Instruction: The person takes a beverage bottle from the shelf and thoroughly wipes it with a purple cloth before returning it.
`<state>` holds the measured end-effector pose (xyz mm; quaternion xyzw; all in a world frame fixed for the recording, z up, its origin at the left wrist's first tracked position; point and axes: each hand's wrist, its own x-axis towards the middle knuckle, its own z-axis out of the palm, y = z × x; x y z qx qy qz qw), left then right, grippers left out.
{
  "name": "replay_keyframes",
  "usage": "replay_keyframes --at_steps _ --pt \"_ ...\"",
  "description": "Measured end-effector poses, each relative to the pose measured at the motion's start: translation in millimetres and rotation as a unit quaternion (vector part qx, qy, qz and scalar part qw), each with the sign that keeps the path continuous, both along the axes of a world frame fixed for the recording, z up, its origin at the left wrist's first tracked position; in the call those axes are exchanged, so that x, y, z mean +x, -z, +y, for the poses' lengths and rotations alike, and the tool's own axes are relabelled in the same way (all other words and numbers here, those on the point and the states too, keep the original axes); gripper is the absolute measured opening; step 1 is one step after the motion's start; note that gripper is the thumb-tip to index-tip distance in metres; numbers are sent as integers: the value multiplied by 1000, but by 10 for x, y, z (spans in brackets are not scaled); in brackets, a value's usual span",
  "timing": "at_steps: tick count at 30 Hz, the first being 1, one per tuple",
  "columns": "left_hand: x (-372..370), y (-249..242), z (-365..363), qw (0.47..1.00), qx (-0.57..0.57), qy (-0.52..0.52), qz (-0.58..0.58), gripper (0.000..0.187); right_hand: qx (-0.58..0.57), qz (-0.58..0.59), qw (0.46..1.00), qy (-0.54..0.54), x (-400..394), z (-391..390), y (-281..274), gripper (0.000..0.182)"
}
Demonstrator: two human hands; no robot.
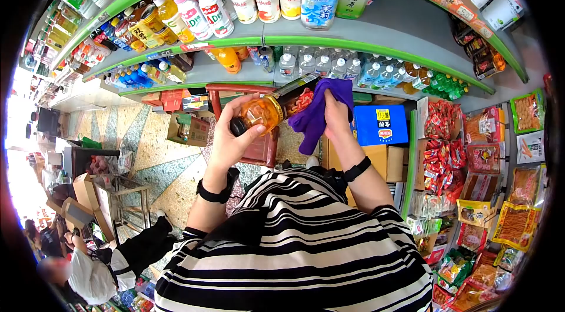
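My left hand [226, 138] is wrapped round the neck end of a drink bottle [263, 113] with amber contents, a dark cap and a dark label with a red picture. The bottle lies tilted, its cap toward the lower left. A purple cloth [315, 119] is bunched in my right hand [336, 113] and presses against the bottle's base end, partly hiding it. Beneath the bottle is a red stool [259, 150]. Both wrists wear black bands.
Curved shelves [376, 35] ahead carry many drink bottles. A blue box [381, 125] sits on cardboard boxes at right, beside hanging snack packets [482, 159]. An open carton [188, 129] stands on the floor. Another person [100, 276] is at lower left near a metal-framed table [126, 194].
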<state>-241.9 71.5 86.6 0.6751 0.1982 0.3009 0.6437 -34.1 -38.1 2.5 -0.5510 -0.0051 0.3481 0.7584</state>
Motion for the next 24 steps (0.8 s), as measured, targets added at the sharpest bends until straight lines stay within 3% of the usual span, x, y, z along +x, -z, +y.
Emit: replay_keyframes --at_steps 1,2,4,5,6,8,12,15,16,23,24 --pt "-10 20 7 1000 20 3 -1 54 -4 -24 1000 10 -8 12 -21 21" --pt "-19 45 15 999 40 7 -2 54 -19 -187 981 -43 96 -13 101 23" --pt "-50 35 40 997 70 14 -10 52 -49 -492 858 -142 318 -77 236 29" --pt "-66 -10 66 995 97 21 -8 51 -60 -503 843 -180 366 -81 133 35" --pt "-84 -65 97 992 123 28 -5 50 -72 -512 828 -217 277 -50 -478 42" --pt "-83 -109 155 987 154 33 -10 48 -22 -566 790 -234 245 43 -751 56" --pt "41 -149 125 991 108 9 -78 37 -77 -602 699 -377 262 114 -785 61" --pt "212 -164 102 992 85 -15 -92 34 -137 -575 680 -434 109 155 -807 62" --pt "290 -169 68 992 40 -17 -117 34 -113 -616 682 -379 74 129 -729 65" --pt "580 -134 27 994 -24 14 -101 35 80 -512 794 -320 -170 205 -405 77" --pt "618 -66 15 993 -31 38 -108 38 110 -448 817 -346 -190 198 -437 76"
